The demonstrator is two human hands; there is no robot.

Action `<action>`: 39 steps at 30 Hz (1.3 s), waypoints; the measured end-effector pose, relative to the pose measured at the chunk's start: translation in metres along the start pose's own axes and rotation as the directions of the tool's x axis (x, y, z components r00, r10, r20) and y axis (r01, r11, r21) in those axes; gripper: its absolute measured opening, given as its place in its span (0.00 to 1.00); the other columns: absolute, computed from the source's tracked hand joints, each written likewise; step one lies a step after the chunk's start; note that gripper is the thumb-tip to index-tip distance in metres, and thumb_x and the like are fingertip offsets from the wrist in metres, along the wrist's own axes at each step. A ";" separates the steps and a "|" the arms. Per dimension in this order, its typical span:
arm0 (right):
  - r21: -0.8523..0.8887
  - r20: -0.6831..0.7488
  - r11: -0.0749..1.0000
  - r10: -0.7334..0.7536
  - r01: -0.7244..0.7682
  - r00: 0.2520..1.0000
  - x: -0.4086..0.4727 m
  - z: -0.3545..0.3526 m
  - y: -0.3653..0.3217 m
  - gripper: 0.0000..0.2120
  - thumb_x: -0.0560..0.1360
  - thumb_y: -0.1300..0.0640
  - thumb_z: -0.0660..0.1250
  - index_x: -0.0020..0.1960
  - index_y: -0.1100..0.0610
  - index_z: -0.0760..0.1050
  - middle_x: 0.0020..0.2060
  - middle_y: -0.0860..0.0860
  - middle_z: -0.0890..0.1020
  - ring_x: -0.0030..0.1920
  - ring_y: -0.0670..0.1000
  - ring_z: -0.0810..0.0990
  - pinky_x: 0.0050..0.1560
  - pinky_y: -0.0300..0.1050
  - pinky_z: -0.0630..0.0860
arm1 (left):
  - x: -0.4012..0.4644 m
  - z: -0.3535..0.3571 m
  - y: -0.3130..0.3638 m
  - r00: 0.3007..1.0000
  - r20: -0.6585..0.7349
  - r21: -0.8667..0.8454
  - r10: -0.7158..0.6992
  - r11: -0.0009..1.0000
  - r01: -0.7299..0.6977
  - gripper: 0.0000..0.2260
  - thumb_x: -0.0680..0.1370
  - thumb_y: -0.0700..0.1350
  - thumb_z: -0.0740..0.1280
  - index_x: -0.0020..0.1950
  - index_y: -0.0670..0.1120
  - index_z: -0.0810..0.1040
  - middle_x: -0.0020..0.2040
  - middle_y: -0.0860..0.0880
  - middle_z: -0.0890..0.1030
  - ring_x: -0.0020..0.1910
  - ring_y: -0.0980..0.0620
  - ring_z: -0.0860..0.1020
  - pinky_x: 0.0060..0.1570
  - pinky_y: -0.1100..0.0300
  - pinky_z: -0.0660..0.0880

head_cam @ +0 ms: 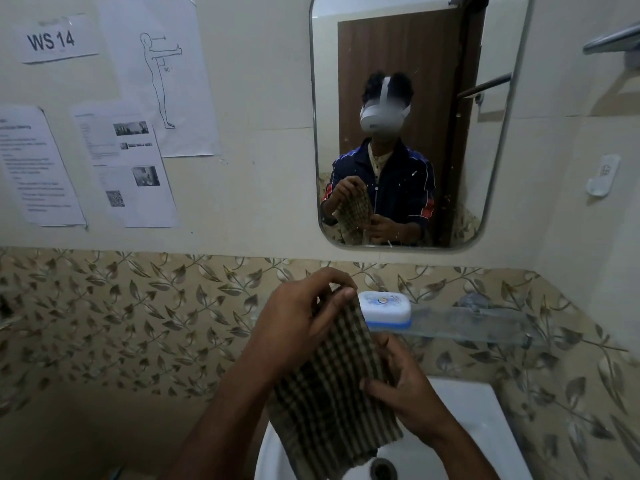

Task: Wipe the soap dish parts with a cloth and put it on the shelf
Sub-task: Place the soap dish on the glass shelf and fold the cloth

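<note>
Both my left hand (294,317) and right hand (405,386) grip the checked cloth (332,393) over the sink (478,417), while the closed soap dish (384,308) already sits at the glass shelf's (485,323) left end.

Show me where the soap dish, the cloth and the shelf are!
soap dish (384,306), head view, on its white lid.
cloth (332,393), head view, on the checked middle between the hands.
shelf (485,323), head view, on its bare glass right of the dish.
</note>
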State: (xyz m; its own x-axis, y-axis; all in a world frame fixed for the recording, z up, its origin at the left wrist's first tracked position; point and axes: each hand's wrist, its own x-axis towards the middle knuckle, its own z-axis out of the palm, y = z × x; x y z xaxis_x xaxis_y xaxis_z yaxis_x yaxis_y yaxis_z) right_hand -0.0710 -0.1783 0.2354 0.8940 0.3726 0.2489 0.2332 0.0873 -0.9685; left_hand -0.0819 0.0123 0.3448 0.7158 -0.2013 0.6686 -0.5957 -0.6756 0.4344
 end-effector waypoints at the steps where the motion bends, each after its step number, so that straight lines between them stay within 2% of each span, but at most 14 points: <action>1: -0.008 0.019 1.000 0.013 -0.012 1.000 -0.001 -0.003 0.001 0.16 0.71 0.64 0.72 0.56 0.56 0.75 0.52 0.57 0.83 0.55 0.58 0.81 0.57 0.53 0.77 | 0.001 -0.003 -0.001 1.000 -0.015 -0.004 0.005 1.000 -0.005 0.06 0.81 0.53 0.65 0.55 0.55 0.79 0.33 0.60 0.77 0.29 0.64 0.74 0.31 0.72 0.64; 3: -0.092 0.028 0.996 -0.010 0.013 1.000 -0.001 -0.006 0.003 0.12 0.69 0.59 0.76 0.51 0.58 0.79 0.46 0.59 0.83 0.48 0.56 0.80 0.52 0.55 0.74 | 0.003 -0.006 -0.001 0.999 -0.039 -0.010 0.014 1.000 -0.014 0.06 0.81 0.52 0.65 0.54 0.55 0.80 0.32 0.59 0.77 0.29 0.62 0.74 0.31 0.72 0.63; 5: -0.159 0.017 0.987 -0.028 0.030 0.999 0.000 -0.005 0.003 0.11 0.67 0.54 0.78 0.47 0.56 0.83 0.41 0.53 0.84 0.44 0.52 0.79 0.48 0.54 0.70 | 0.004 -0.008 -0.001 0.998 -0.051 -0.013 0.021 1.000 -0.022 0.06 0.81 0.52 0.66 0.54 0.54 0.80 0.33 0.58 0.78 0.28 0.62 0.74 0.31 0.72 0.64; 8: -0.212 -0.021 0.977 -0.030 0.025 0.999 0.002 -0.004 0.005 0.12 0.65 0.48 0.79 0.45 0.52 0.85 0.42 0.52 0.85 0.47 0.56 0.81 0.56 0.63 0.72 | 0.005 -0.008 -0.002 0.997 -0.061 -0.022 0.040 0.999 -0.042 0.06 0.81 0.52 0.66 0.54 0.54 0.80 0.34 0.56 0.79 0.29 0.60 0.75 0.31 0.69 0.67; 10: -0.272 -0.039 0.962 -0.037 0.025 0.999 0.003 -0.003 0.005 0.12 0.64 0.46 0.79 0.45 0.49 0.84 0.43 0.51 0.86 0.49 0.53 0.82 0.60 0.61 0.73 | 0.006 -0.009 -0.002 0.995 -0.080 -0.037 0.057 0.997 -0.060 0.06 0.81 0.52 0.66 0.55 0.53 0.80 0.34 0.56 0.80 0.29 0.59 0.76 0.31 0.67 0.69; 12: -0.317 -0.034 0.948 -0.039 0.026 0.999 0.004 -0.001 0.005 0.12 0.65 0.47 0.79 0.47 0.48 0.85 0.45 0.49 0.86 0.50 0.50 0.83 0.60 0.56 0.76 | 0.007 -0.011 -0.001 0.992 -0.104 -0.034 0.075 0.996 -0.079 0.05 0.81 0.50 0.66 0.54 0.52 0.80 0.34 0.57 0.79 0.29 0.59 0.75 0.32 0.69 0.67; 15: -0.321 -0.064 0.946 -0.071 0.047 0.995 0.006 0.000 0.009 0.10 0.65 0.52 0.79 0.45 0.50 0.85 0.44 0.49 0.87 0.48 0.51 0.84 0.54 0.59 0.79 | 0.008 -0.015 -0.001 0.987 -0.130 -0.037 0.095 0.994 -0.101 0.05 0.81 0.49 0.67 0.54 0.51 0.81 0.35 0.60 0.79 0.28 0.60 0.75 0.31 0.71 0.66; 21: -0.288 -0.055 0.956 -0.080 0.061 0.995 0.006 -0.008 0.015 0.14 0.62 0.45 0.82 0.40 0.54 0.87 0.44 0.52 0.85 0.48 0.52 0.84 0.52 0.61 0.79 | 0.006 -0.024 -0.011 0.980 -0.156 -0.046 0.122 0.990 -0.130 0.08 0.80 0.51 0.67 0.55 0.51 0.81 0.37 0.60 0.80 0.29 0.58 0.76 0.30 0.63 0.71; 25: -0.270 -0.038 0.960 -0.090 0.077 0.995 0.003 -0.023 0.017 0.14 0.63 0.47 0.82 0.34 0.57 0.86 0.41 0.53 0.83 0.44 0.58 0.82 0.41 0.65 0.78 | 0.003 -0.031 -0.018 0.980 -0.170 -0.071 0.101 0.991 -0.115 0.08 0.80 0.52 0.66 0.56 0.52 0.81 0.42 0.58 0.84 0.37 0.55 0.83 0.35 0.52 0.80; 29: -0.347 0.001 0.931 -0.117 0.110 0.993 -0.001 -0.034 0.002 0.07 0.62 0.48 0.81 0.34 0.49 0.85 0.45 0.49 0.84 0.48 0.51 0.83 0.50 0.56 0.79 | 0.003 -0.037 -0.023 0.975 -0.197 -0.047 0.103 0.992 -0.115 0.08 0.79 0.50 0.67 0.55 0.52 0.82 0.44 0.61 0.83 0.39 0.56 0.83 0.36 0.53 0.81; 32: -0.404 0.077 0.912 -0.044 0.071 0.996 0.001 -0.038 -0.006 0.02 0.68 0.57 0.78 0.40 0.53 0.87 0.49 0.47 0.85 0.51 0.48 0.83 0.54 0.51 0.79 | 0.002 -0.039 -0.027 0.966 -0.235 -0.033 0.105 0.993 -0.116 0.08 0.80 0.51 0.67 0.56 0.52 0.82 0.46 0.61 0.83 0.41 0.58 0.83 0.38 0.53 0.81; 35: -0.360 0.101 0.932 0.006 0.031 0.995 0.000 -0.041 -0.012 0.04 0.71 0.62 0.76 0.44 0.55 0.87 0.48 0.50 0.87 0.50 0.51 0.85 0.53 0.45 0.80 | 0.001 -0.042 -0.029 0.954 -0.278 -0.034 0.112 0.991 -0.126 0.06 0.80 0.48 0.68 0.56 0.53 0.81 0.48 0.62 0.83 0.46 0.61 0.83 0.44 0.59 0.81; 37: -0.342 0.074 0.940 0.001 0.025 0.997 -0.001 -0.042 -0.016 0.04 0.68 0.60 0.78 0.43 0.55 0.87 0.45 0.50 0.87 0.48 0.51 0.85 0.50 0.43 0.80 | 0.000 -0.043 -0.030 0.949 -0.296 -0.043 0.110 0.991 -0.128 0.06 0.80 0.49 0.68 0.56 0.53 0.81 0.49 0.62 0.83 0.47 0.63 0.83 0.46 0.61 0.81; 39: -0.294 -0.058 0.956 -0.034 0.016 0.998 0.000 -0.044 -0.017 0.07 0.61 0.59 0.81 0.38 0.57 0.87 0.41 0.52 0.87 0.46 0.52 0.85 0.46 0.40 0.80 | -0.001 -0.045 -0.033 0.940 -0.327 -0.044 0.100 0.992 -0.121 0.08 0.79 0.51 0.67 0.56 0.53 0.81 0.49 0.63 0.83 0.48 0.63 0.83 0.47 0.62 0.82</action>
State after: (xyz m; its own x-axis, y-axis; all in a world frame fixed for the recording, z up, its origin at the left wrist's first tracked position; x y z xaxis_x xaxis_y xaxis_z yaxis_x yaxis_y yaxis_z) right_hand -0.0580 -0.2208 0.2527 0.9061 0.3154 0.2819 0.3493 -0.1822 -0.9191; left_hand -0.0793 0.0664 0.3573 0.4936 -0.0249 0.8693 -0.6938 -0.6139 0.3764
